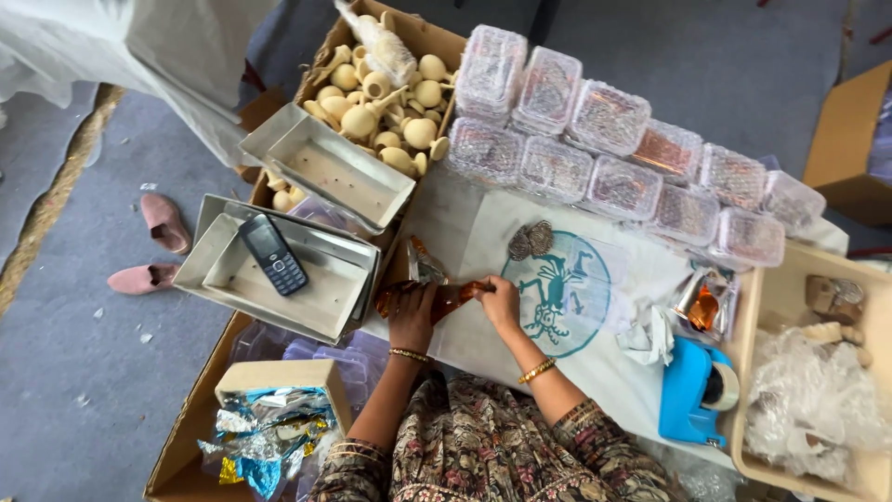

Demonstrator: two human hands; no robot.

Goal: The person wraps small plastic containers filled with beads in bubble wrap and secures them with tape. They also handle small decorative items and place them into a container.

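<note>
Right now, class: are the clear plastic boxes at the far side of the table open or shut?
Shut. The clear boxes each have a lid on and stand stacked in rows on one another.

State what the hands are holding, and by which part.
Both hands grip one crinkled orange-brown wrapper: left hand at its left end, right hand at its right end.

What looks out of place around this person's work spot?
A mobile phone lies in a metal tray among craft supplies, and two pink shoes sit apart on the floor. Both hands, left and right, hold an orange foil wrapper.
</note>
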